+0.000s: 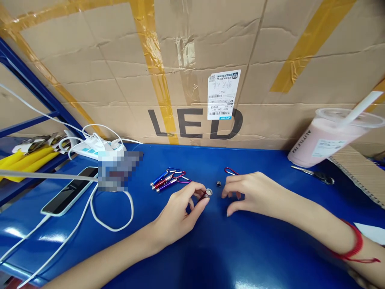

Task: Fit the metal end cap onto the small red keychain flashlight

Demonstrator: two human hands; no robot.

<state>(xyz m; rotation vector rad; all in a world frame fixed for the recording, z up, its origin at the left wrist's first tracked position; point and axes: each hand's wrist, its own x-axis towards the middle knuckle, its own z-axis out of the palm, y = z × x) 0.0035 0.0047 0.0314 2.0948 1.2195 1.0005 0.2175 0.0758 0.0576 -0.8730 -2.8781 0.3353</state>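
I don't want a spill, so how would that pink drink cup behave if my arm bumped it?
The cup already leans against the cardboard, so it may slide or tip easily. It looks full, so probably heavy. Its straw pierces the lid, so it might leak.

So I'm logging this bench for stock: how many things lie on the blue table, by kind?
Keychain flashlights in the pile: 3
Flashlight held in the left hand: 1
Small black part by the right hand: 1
Red clip: 1
Phone: 1
Scissors: 1
Pink drink cup: 1
Total: 9
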